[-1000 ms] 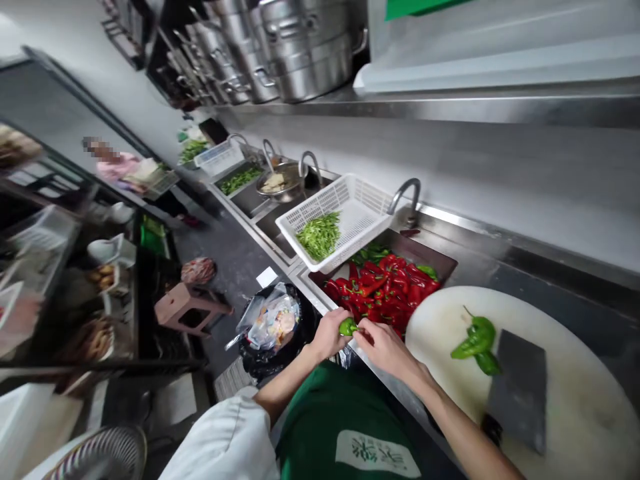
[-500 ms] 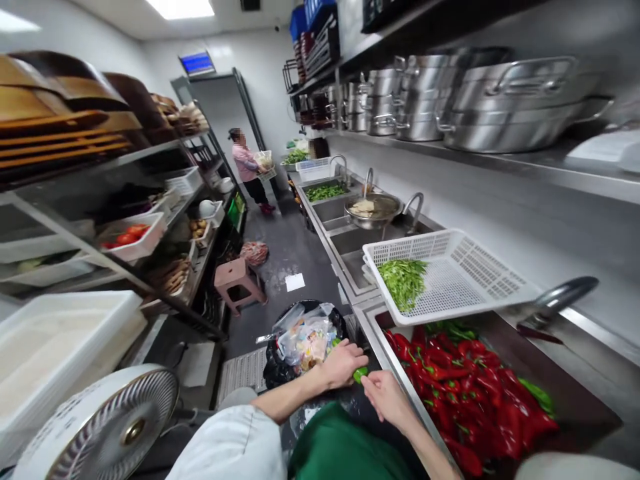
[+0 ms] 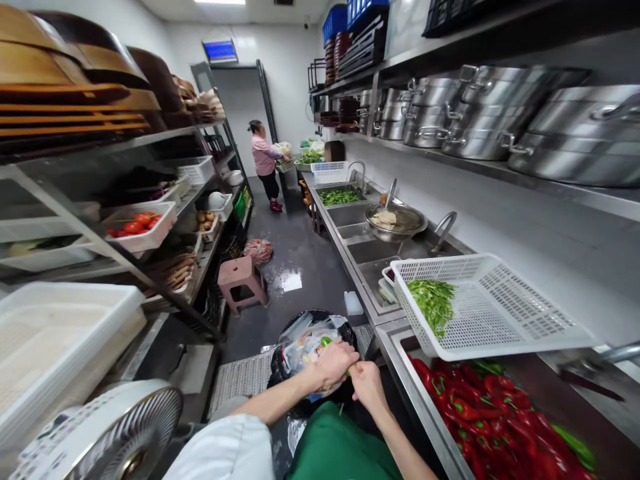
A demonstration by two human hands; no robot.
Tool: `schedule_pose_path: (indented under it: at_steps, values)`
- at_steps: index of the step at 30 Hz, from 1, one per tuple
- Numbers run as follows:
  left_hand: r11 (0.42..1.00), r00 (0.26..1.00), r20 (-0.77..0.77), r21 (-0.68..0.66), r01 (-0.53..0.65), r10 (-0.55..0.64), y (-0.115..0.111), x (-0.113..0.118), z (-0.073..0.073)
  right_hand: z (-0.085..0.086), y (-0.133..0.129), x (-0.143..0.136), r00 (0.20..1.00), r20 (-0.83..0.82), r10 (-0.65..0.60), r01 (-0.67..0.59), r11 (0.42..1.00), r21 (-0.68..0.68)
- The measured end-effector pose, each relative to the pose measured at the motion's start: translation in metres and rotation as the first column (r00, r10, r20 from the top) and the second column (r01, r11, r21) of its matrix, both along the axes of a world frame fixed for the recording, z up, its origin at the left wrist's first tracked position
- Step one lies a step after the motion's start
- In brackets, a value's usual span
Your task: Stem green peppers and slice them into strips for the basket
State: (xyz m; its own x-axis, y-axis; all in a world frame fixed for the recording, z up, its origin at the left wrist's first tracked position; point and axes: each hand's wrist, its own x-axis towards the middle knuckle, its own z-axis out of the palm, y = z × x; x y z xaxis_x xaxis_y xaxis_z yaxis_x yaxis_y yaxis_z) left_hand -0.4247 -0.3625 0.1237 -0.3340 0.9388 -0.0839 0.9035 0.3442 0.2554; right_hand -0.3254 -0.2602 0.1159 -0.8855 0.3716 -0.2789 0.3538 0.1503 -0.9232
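Over the bin, my left hand (image 3: pixel 333 365) is wrapped round a green pepper (image 3: pixel 326 341), whose far end shows beyond the fingers. My right hand (image 3: pixel 369 385) is closed at the pepper's near end and touches my left hand; its fingertips hide most of that end. Below both hands stands a bin lined with a black bag (image 3: pixel 280 377), filled with plastic wrappings and scraps. To the right, a sink holds many red peppers (image 3: pixel 493 413) and a few green ones (image 3: pixel 575 447).
A white perforated basket (image 3: pixel 520 313) with cut greens (image 3: pixel 433 303) rests across the sink. Pots (image 3: pixel 475 113) line the shelf above. At left are a fan (image 3: pixel 135 427), shelving and a stool (image 3: pixel 243 280). A person in pink (image 3: pixel 265 157) stands at the back.
My view has turned slightly left. Both hands have come closer together around the pepper, and less of its near end shows. The person at the back now reaches toward the counter with a basket.
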Motion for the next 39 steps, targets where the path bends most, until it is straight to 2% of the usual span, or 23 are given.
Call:
schedule_pose_path:
  at_steps: [2, 6, 11, 14, 17, 21, 25, 27, 30, 32, 34, 35, 37, 39]
  values:
    - [0.998, 0.998, 0.013, -0.015, -0.058, 0.058, -0.005, -0.005, -0.011, -0.003, -0.003, -0.011, 0.999, 0.035, 0.022, -0.023, 1.0, 0.02]
    - [0.989, 0.99, 0.039, 0.051, -0.14, 0.138, -0.018, -0.022, -0.028, -0.006, -0.004, -0.022, 0.99, -0.028, 0.14, -0.142, 0.986, -0.092]
    - [0.985, 0.991, 0.111, 0.149, -0.086, 0.07, -0.024, -0.052, -0.024, 0.009, -0.006, -0.029, 0.988, -0.075, 0.134, -0.14, 0.987, -0.079]
    - [0.975, 0.98, 0.187, 0.196, -0.107, 0.07, -0.019, -0.063, -0.021, 0.016, -0.005, -0.036, 0.994, -0.059, 0.089, -0.094, 0.992, -0.083]
    - [0.961, 0.958, 0.27, 0.221, -0.164, 0.102, -0.012, -0.063, -0.02, 0.018, 0.001, -0.041, 0.997, -0.06, 0.049, -0.055, 0.993, -0.103]
    - [0.91, 0.907, 0.403, 0.319, -0.266, 0.123, -0.012, -0.055, -0.021, 0.018, 0.011, -0.041, 0.997, -0.081, 0.017, -0.037, 0.965, -0.259]
    - [0.876, 0.851, 0.52, 0.372, -0.306, 0.076, -0.019, -0.049, -0.026, 0.016, 0.016, -0.041, 0.992, -0.125, -0.03, -0.031, 0.89, -0.455]
    - [0.885, 0.859, 0.503, 0.349, -0.309, 0.101, -0.021, -0.05, -0.03, 0.014, 0.014, -0.043, 0.992, -0.114, -0.048, -0.012, 0.879, -0.477]
    - [0.927, 0.924, 0.357, 0.282, -0.249, 0.139, -0.021, -0.057, -0.033, 0.013, 0.005, -0.049, 0.995, -0.08, -0.051, 0.011, 0.901, -0.433]
    - [0.951, 0.959, 0.258, 0.251, -0.182, 0.116, -0.02, -0.064, -0.035, 0.016, 0.0, -0.051, 0.995, -0.076, -0.063, 0.025, 0.904, -0.427]
    - [0.959, 0.971, 0.226, 0.246, -0.14, 0.084, -0.024, -0.072, -0.036, 0.024, 0.0, -0.05, 0.993, -0.089, -0.073, 0.023, 0.886, -0.464]
    - [0.955, 0.965, 0.241, 0.248, -0.162, 0.101, -0.029, -0.076, -0.037, 0.029, 0.002, -0.047, 0.991, -0.107, -0.077, 0.015, 0.87, -0.493]
    - [0.91, 0.916, 0.317, 0.252, -0.329, 0.244, -0.042, -0.083, -0.038, 0.039, 0.014, -0.042, 0.98, -0.167, -0.108, -0.002, 0.833, -0.553]
    - [0.783, 0.803, 0.417, 0.275, -0.558, 0.426, -0.057, -0.087, -0.038, 0.043, 0.029, -0.039, 0.958, -0.233, -0.165, -0.001, 0.814, -0.581]
